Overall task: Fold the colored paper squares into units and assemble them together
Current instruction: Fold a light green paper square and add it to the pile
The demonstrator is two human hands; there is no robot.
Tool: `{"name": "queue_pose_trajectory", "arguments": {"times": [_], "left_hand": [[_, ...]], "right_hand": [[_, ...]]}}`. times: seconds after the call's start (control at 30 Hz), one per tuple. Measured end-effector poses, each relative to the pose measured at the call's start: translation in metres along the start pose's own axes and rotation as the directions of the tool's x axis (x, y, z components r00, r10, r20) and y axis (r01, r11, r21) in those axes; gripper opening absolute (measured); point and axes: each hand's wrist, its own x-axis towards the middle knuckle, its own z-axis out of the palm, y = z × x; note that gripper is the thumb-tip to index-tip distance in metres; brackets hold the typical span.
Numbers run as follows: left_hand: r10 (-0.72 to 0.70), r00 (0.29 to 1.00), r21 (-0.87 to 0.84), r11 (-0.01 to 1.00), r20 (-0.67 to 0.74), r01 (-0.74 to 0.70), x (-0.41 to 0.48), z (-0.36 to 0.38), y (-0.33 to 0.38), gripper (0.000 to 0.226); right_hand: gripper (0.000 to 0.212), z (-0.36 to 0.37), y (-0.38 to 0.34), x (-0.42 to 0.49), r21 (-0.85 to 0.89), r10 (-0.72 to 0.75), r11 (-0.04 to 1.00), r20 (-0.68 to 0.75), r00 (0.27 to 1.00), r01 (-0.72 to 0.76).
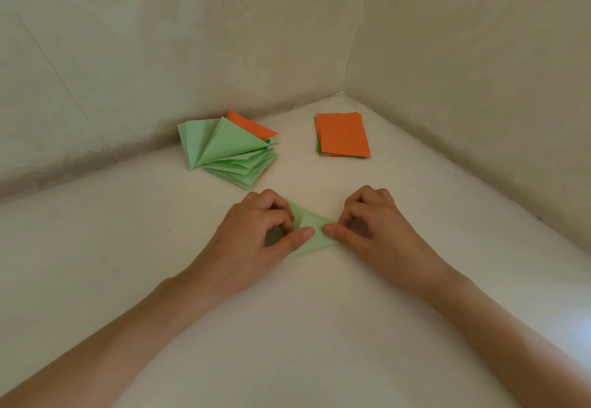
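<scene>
Both hands work low on the white tabletop (319,311). The left hand (256,238) and right hand (377,228) have their fingers (331,231) curled, each pinching one end of a small folded green paper (308,223) that lies between them on the surface, thumb tips nearly meeting. Farther back toward the wall corner, a fanned pile of folded pieces (230,148), green over orange, sits on the left, and a neat stack of orange squares (343,134) sits on the right, well apart from the pile.
</scene>
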Motion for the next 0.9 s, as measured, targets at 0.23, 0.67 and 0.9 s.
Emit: {"name": "queue_pose_trajectory", "arguments": {"times": [0.23, 0.67, 0.9], "left_hand": [[-0.037, 0.999, 0.138, 0.990, 0.018, 0.034, 0.003, -0.001, -0.001, 0.067], [-0.215, 0.975, -0.533, 0.818, 0.063, 0.215, 0.005, -0.007, 0.022, 0.053], [-0.379, 0.904, -0.840, 0.410, 0.197, 0.355, 0.005, -0.015, 0.032, 0.033]], "right_hand": [[0.022, 0.002, -0.002, 0.003, 0.028, 0.006, 1.000, 0.010, 1.000, -0.006], [0.017, 0.001, -0.005, -0.006, 0.211, -0.029, 0.976, -0.072, 0.997, 0.044], [0.016, -0.001, -0.017, -0.010, 0.674, 0.067, 0.738, -0.085, 0.994, 0.008]]}}
